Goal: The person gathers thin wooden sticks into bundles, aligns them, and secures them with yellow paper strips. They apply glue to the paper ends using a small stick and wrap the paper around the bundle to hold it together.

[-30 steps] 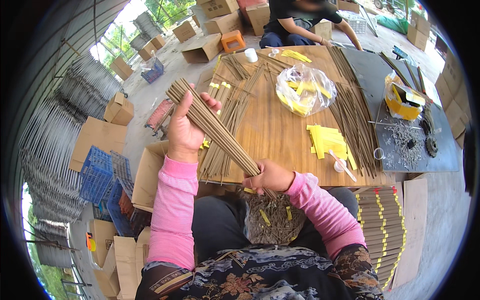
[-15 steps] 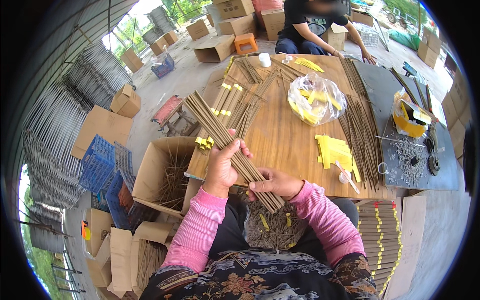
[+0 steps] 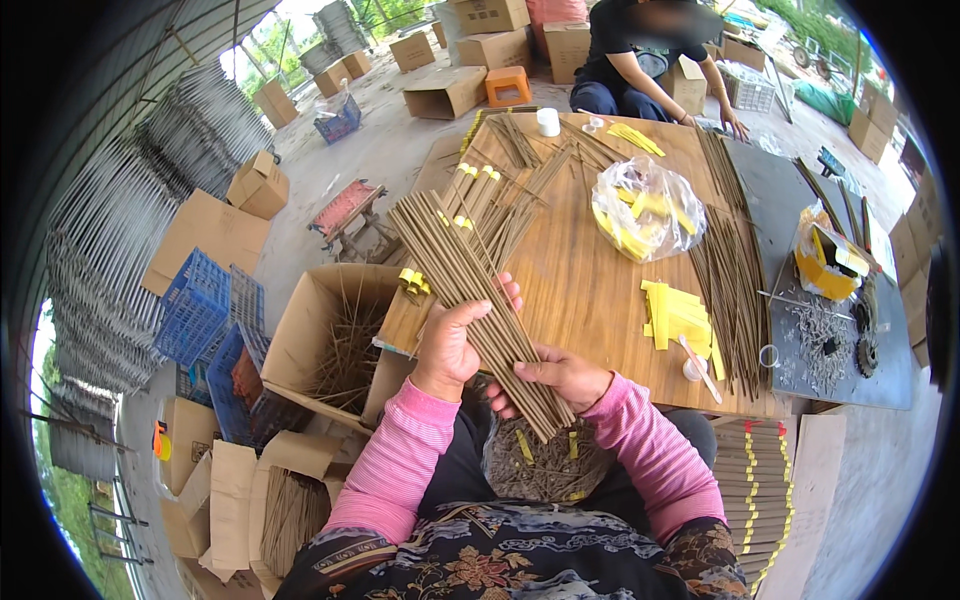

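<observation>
A loose bundle of thin brown incense sticks (image 3: 466,283) lies slantwise across both my hands, over the near edge of the wooden table. My left hand (image 3: 455,345) grips its middle, thumb on top and fingers underneath. Around the lower end, my right hand (image 3: 562,378) is closed with its thumb pressing on the sticks. Just beyond the bundle, finished bundles with yellow bands (image 3: 478,180) rest on the table's left side. Yellow paper strips (image 3: 676,316) lie in a pile to the right of my hands.
On the wooden table (image 3: 560,270) stand a clear bag of yellow strips (image 3: 648,208) and a white cup (image 3: 548,122); loose sticks (image 3: 728,290) line its right side. A cardboard box of sticks (image 3: 335,345) stands at left. Across the table sits another person (image 3: 640,70).
The bundle has spread wider and flatter between my hands. My right fingers now show beneath its lower end. The whole view has shifted slightly.
</observation>
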Demonstrator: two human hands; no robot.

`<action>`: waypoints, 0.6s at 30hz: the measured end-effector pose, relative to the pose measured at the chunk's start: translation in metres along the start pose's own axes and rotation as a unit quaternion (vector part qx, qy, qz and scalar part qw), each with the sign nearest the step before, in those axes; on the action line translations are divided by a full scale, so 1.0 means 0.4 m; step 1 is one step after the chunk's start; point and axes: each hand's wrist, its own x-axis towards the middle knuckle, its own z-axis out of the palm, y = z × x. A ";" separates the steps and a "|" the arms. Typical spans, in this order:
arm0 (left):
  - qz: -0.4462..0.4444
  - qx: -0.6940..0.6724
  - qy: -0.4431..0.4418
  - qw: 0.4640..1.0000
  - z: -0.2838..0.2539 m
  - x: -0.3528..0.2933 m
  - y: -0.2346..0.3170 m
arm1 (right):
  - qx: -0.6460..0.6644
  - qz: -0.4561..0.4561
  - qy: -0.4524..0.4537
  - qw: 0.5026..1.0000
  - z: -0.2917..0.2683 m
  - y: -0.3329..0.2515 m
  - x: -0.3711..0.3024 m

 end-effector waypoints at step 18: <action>0.028 -0.019 0.033 0.999 -0.017 -0.008 -0.011 | -0.038 0.029 0.026 0.999 0.006 0.004 0.006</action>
